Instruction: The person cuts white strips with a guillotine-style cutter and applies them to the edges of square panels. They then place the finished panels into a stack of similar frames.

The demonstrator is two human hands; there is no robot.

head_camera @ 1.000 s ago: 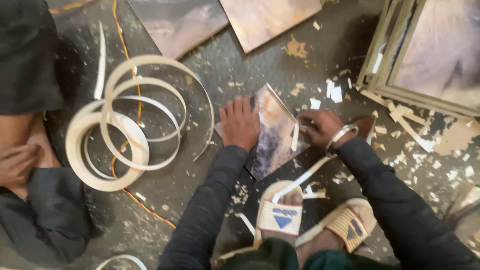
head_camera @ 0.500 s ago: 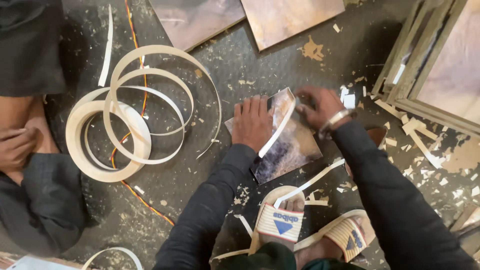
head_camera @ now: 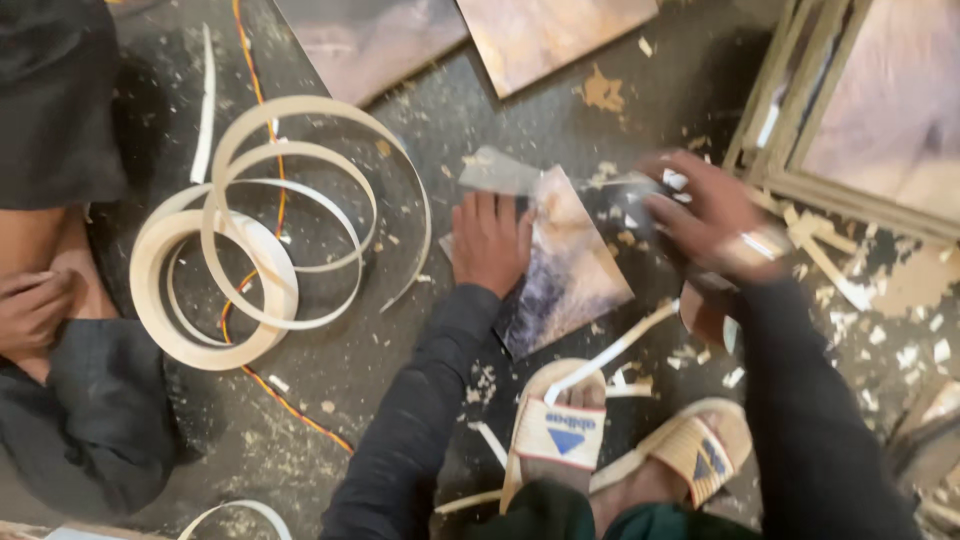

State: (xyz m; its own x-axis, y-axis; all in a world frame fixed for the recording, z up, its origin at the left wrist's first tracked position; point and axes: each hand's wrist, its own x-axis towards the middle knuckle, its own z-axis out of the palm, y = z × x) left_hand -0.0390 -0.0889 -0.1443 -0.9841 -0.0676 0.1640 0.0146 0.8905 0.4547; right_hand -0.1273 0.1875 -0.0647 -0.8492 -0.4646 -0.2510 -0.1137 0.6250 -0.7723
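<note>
A small glossy panel [head_camera: 575, 275] with a mottled brown and purple face lies on the dark floor in front of me. My left hand [head_camera: 490, 240] lies flat on its left part and presses it down. A grey flap [head_camera: 497, 172] sticks out from the panel's upper left corner. Over the upper right corner, my right hand [head_camera: 700, 212] is blurred by motion, a band on its wrist. Its fingers are curled, and what they hold I cannot make out. A pale strip [head_camera: 610, 352] runs from the panel's lower edge to my left sandal [head_camera: 558, 432].
A loose coil of pale edge strip [head_camera: 250, 250] lies to the left, crossed by an orange cable [head_camera: 285, 400]. Another person sits at far left, one hand [head_camera: 30, 310] showing. Larger panels [head_camera: 555, 30] lie beyond, a framed board [head_camera: 870, 120] at right. Shavings litter the floor.
My right hand has moved from the panel's right edge up and across its top corner, now swinging right in a blur. The left hand stays pressed on the panel.
</note>
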